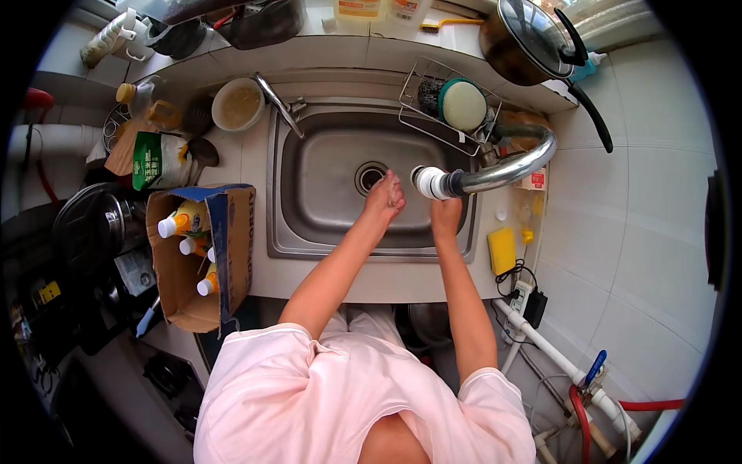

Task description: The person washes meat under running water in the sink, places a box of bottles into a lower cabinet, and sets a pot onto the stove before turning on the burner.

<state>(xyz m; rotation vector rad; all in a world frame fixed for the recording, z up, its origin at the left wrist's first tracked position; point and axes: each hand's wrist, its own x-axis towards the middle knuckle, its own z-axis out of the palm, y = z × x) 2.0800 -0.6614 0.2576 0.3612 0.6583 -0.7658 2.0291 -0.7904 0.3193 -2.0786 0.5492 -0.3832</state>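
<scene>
Over the steel sink [325, 174] are both my hands. My left hand [385, 193] is beside the drain, its fingers curled inward and looking wet; whether anything small is in it I cannot make out. My right hand [446, 210] is under the white nozzle [433, 182] of the curved metal faucet [514, 172], and its fingers are mostly hidden by the nozzle. A wire rack [417, 97] holding a round green and white sponge [464, 105] hangs at the sink's back right corner.
An open cardboard box [238, 247] of bottles stands left of the sink, near a bowl [237, 104]. A second small faucet [280, 106] is at the back left. A yellow sponge [502, 250] lies right; a pot [525, 42] sits on the ledge, its handle jutting out.
</scene>
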